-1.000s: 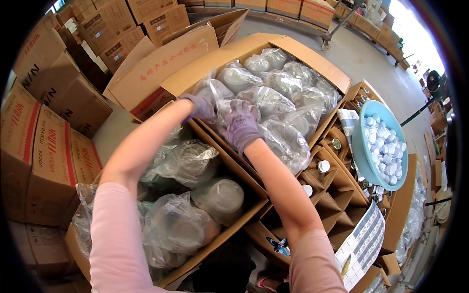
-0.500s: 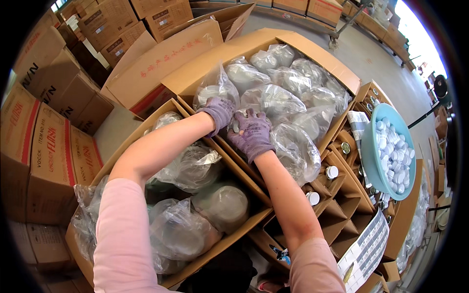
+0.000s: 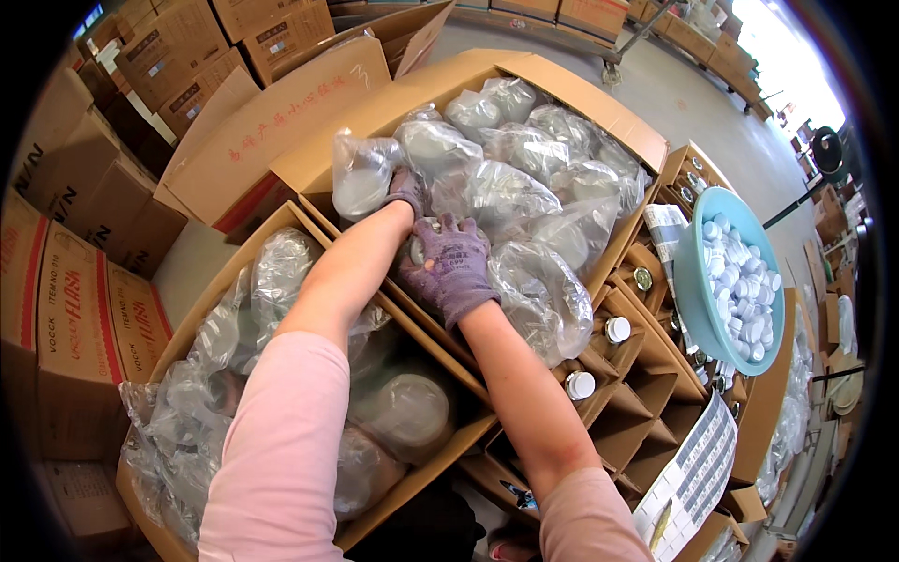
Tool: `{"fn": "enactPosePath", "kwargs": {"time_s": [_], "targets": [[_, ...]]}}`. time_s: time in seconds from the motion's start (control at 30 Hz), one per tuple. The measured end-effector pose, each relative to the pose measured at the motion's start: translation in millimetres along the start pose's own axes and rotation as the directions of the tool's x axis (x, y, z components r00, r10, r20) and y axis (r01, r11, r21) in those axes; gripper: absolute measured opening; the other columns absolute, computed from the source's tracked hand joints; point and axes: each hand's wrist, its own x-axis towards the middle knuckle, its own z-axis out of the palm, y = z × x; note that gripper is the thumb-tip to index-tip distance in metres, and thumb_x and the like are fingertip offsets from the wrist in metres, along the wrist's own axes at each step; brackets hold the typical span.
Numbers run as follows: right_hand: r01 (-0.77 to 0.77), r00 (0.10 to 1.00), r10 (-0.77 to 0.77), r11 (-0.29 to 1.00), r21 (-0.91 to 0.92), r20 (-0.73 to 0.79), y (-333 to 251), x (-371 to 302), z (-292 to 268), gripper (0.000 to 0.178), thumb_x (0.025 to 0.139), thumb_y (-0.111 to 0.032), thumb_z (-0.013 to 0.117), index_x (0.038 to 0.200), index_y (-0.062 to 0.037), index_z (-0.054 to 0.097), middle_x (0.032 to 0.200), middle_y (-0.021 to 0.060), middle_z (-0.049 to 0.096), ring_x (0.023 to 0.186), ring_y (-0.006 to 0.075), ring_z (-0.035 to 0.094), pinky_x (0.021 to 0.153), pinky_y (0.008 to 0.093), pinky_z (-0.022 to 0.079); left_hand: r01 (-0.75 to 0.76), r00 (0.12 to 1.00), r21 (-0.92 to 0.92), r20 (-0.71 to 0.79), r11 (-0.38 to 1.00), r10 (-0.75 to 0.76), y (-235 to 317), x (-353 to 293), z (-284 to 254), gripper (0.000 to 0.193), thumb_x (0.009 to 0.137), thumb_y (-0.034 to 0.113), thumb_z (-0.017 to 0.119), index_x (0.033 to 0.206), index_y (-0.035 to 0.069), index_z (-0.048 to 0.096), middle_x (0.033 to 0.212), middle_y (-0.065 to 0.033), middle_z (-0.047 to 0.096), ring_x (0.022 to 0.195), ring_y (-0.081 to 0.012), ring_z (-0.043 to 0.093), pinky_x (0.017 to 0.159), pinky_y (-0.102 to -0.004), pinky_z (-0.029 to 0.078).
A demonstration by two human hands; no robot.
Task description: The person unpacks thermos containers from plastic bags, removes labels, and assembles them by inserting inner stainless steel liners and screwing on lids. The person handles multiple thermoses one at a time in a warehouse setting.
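A large open carton [image 3: 571, 73] is packed with rounded, pale vessels in clear plastic bags [image 3: 510, 192]. My left hand [image 3: 406, 190], in a purple-grey knit glove, reaches in by the near-left corner, beside an upright bagged vessel [image 3: 361, 183]. Its fingers are mostly hidden among the plastic. Just to the right, my right hand [image 3: 454, 265], in a matching glove, curls its fingers and thumb around a small shiny bagged object against the carton's near wall. A second open carton [image 3: 478, 426] under my forearms holds more bagged vessels [image 3: 403, 412].
At right, a light-blue basin [image 3: 704, 300] full of white caps rests over divided cartons [image 3: 646, 403] with white-capped vessels. A printed sheet [image 3: 688, 468] lies at lower right. Stacked cartons [image 3: 80, 318] stand at left, and an upright carton flap [image 3: 281, 122] rises behind.
My view has shifted slightly right. My left hand has sunk deeper among the bags, and the bagged vessel beside it now stands to its left. My right hand stays close by.
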Motion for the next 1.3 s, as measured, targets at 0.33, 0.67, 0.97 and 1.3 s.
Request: {"fn": "enactPosePath", "kwargs": {"time_s": [0.33,0.67,0.97,1.3], "targets": [[0.074,0.995,-0.073,0.997,0.008,-0.068,-9,0,5,0.056,0.077,-0.045,0.065,0.126,-0.0192,0.058,0.128,0.0136,0.056,0.117,0.0354,0.051,0.098,0.0505,0.043,0.043,0.983,-0.156,-0.168,0.987,-0.07,-19,-5,9,0.03,0.097,0.024,0.051,0.114,0.015,0.074,0.114,-0.0054,0.073,0.102,-0.0229,0.07,0.075,-0.0463,0.054],[0.042,0.997,-0.044,0.999,0.025,0.067,-27,9,3,0.063,0.078,-0.048,0.066,0.133,-0.018,0.056,0.14,0.0131,0.048,0.13,0.0364,0.044,0.106,0.0585,0.034,0.153,0.934,0.28,-0.353,0.948,-0.047,-147,-148,-163,0.018,0.086,0.015,0.062,0.091,0.014,0.079,0.088,-0.0049,0.076,0.082,-0.0222,0.073,0.063,-0.0384,0.056],[0.256,0.808,0.374,0.472,0.843,-0.455,17,-146,-107,0.048,0.094,-0.019,0.063,0.138,-0.0032,0.05,0.117,0.0109,0.063,0.111,0.0242,0.059,0.098,0.0365,0.045,0.185,0.787,-0.047,-0.591,0.982,-0.177,-208,-412,-270,0.021,0.084,0.022,0.06,0.086,0.006,0.072,0.09,-0.0143,0.071,0.092,-0.0307,0.068,0.085,-0.0399,0.052],[0.238,0.588,0.217,0.874,0.423,-0.779,98,-553,-301,0.047,0.093,-0.012,0.062,0.137,-0.0004,0.049,0.134,0.0128,0.056,0.12,0.0207,0.054,0.101,0.0362,0.045,-0.085,0.898,-0.518,-0.41,-0.851,0.16,103,-496,-199,0.025,0.092,0.007,0.058,0.115,-0.001,0.062,0.11,-0.0078,0.066,0.099,-0.0171,0.063,0.086,-0.0313,0.053]]}}
